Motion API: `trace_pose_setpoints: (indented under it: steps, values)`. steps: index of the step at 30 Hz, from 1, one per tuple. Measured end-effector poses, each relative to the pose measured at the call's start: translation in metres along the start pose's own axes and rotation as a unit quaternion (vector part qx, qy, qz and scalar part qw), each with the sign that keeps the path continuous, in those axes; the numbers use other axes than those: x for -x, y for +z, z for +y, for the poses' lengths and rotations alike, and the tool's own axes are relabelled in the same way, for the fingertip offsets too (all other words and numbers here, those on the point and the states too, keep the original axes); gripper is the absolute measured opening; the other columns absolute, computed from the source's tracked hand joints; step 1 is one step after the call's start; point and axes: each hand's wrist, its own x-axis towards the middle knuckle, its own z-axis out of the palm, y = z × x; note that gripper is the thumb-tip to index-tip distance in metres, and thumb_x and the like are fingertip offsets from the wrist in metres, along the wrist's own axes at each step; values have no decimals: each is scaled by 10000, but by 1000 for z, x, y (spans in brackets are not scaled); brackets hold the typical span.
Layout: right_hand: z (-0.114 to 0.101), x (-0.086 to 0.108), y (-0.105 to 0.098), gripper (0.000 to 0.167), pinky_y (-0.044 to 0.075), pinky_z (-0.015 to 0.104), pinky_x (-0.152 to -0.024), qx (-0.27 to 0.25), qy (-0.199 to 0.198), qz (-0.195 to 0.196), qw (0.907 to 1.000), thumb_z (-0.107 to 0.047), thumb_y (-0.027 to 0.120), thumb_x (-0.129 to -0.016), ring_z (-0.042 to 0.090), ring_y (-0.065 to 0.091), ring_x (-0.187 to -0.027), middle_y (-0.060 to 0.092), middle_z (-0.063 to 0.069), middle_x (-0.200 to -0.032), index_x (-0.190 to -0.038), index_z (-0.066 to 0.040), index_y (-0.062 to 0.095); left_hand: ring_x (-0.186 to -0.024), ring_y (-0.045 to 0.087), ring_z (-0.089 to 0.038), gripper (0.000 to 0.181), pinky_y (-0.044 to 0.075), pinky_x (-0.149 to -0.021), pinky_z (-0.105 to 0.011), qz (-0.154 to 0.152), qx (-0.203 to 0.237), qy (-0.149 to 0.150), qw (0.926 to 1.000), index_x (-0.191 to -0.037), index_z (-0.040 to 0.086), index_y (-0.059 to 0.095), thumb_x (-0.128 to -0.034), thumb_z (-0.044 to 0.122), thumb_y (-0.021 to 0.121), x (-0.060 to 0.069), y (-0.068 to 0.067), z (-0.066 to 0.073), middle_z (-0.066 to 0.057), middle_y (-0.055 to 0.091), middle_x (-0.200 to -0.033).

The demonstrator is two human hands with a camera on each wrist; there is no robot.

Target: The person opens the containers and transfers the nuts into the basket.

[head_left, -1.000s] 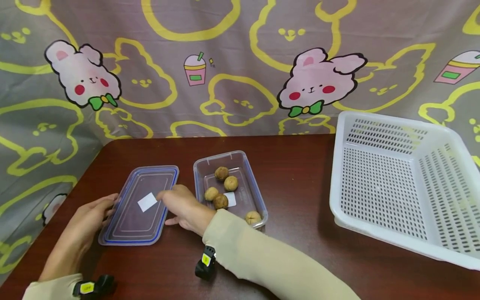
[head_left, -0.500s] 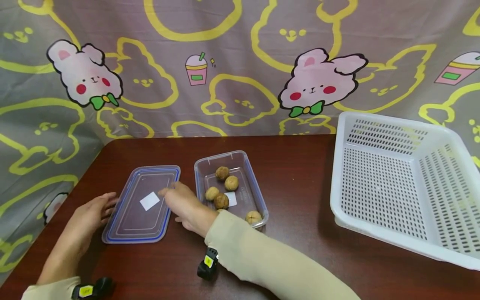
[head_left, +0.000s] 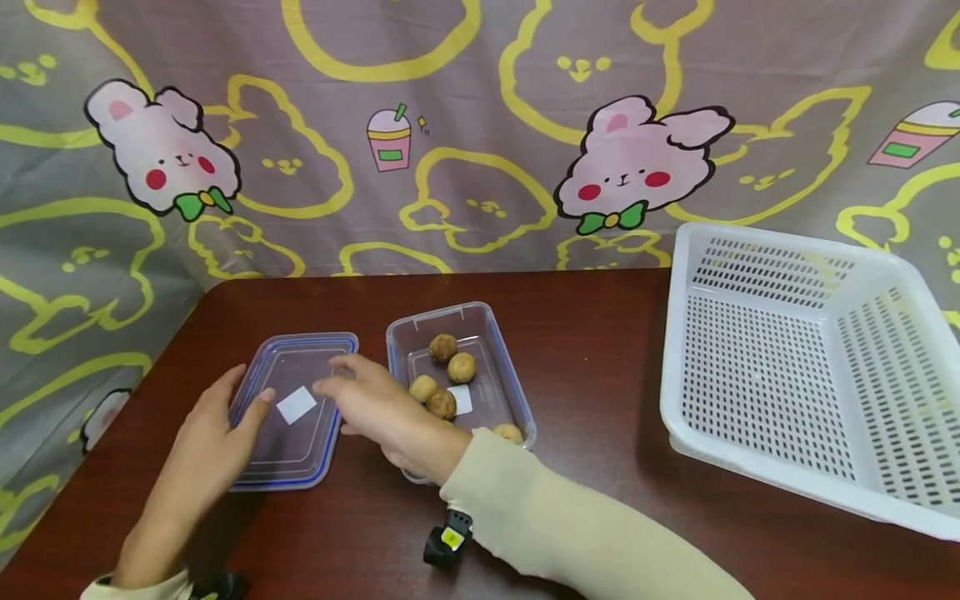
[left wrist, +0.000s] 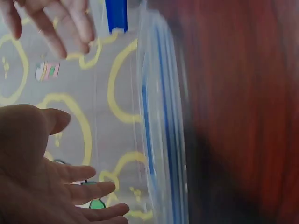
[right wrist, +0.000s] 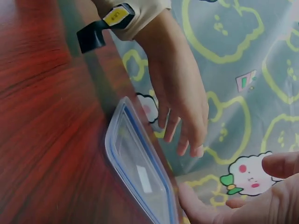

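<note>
A clear plastic lid [head_left: 288, 454] with a blue seal lies on the table, a white square label [head_left: 296, 405] at its middle. My left hand [head_left: 206, 442] is over the lid's left side, its fingers loosely spread and holding nothing. Over the lid's right edge is my right hand [head_left: 382, 412], fingers relaxed with nothing in them. In the right wrist view both hands appear raised off the lid [right wrist: 142, 175]. Just right of it stands a clear plastic container [head_left: 491, 375] holding several walnuts [head_left: 461, 367]; my right wrist and sleeve hide its near left corner.
A large white perforated basket [head_left: 765, 383] stands at the right of the dark wooden table [head_left: 592, 358]. Behind the table hangs a patterned curtain [head_left: 465, 100]. A blue strip [left wrist: 117, 16] of unclear kind shows at the top of the left wrist view.
My left hand has come off the lid's left edge and moved right, over the lid. My right hand has risen, its fingers loosening. The lid has hardly shifted.
</note>
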Motion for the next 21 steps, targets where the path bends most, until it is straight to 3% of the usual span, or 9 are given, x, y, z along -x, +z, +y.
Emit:
trace_pose_setpoints:
  steps: [7,11,16,21]
  values:
    - [-3,9,-30,406,587,409,-977,435,-447,-284,9976,-229,596,-1049,184,627,-1247,618,62,-1433,-1445,-136,592,-1452,302,-628,804,284,-1116,-779,-22,155,345,9993,-1625,-70,230,-1091,468,501,13,16,27,-411,308,-1599]
    - [-3,11,-46,398,591,382,-945,691,-667,-314,9949,-198,618,-1033,151,640,-1136,638,50,-1365,-1422,-117,611,-1459,315,-614,815,303,-1103,-783,-53,199,392,9990,-1643,-30,213,-1085,485,512,20,21,40,-381,307,-1620]
    - [-3,16,-65,382,590,384,-954,869,-757,-221,9931,-158,644,-1009,189,663,-1183,645,55,-1398,-1387,-104,637,-1449,354,-589,801,326,-1094,-778,-130,374,517,9979,-1653,14,211,-1082,478,528,29,28,57,-356,327,-1619]
    - [-2,19,-81,356,576,301,-893,1339,-1035,-220,9853,-134,662,-976,159,674,-1148,684,88,-1358,-1328,-80,680,-1497,333,-531,800,310,-1142,-743,-221,755,602,9951,-1656,58,232,-1064,471,577,39,37,73,-300,325,-1643]
